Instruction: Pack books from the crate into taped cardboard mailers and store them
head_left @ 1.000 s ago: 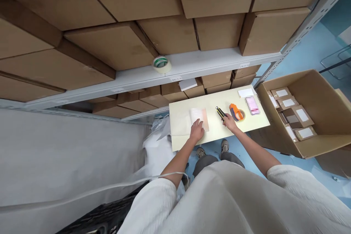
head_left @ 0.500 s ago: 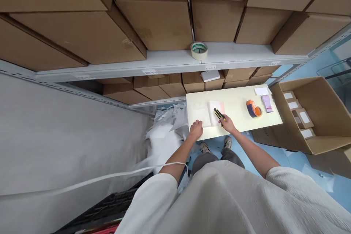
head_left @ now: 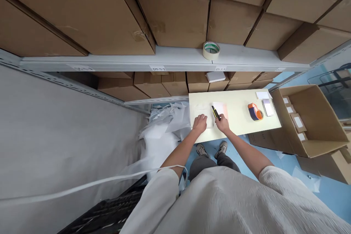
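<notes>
Flat white packet with a peach-pink strip [head_left: 223,108] lies on the cream rectangular desk [head_left: 238,100], toward nine o'clock from the desk's middle. The right hand [head_left: 222,123] is closed around a slim black-and-yellow cutter knife [head_left: 215,113], which points to eleven o'clock over the packet. The left hand [head_left: 200,123], fingers bent, rests on a thin whitish sheet [head_left: 203,109] at the packet's nine o'clock side; whether it pinches that sheet, I cannot tell.
</notes>
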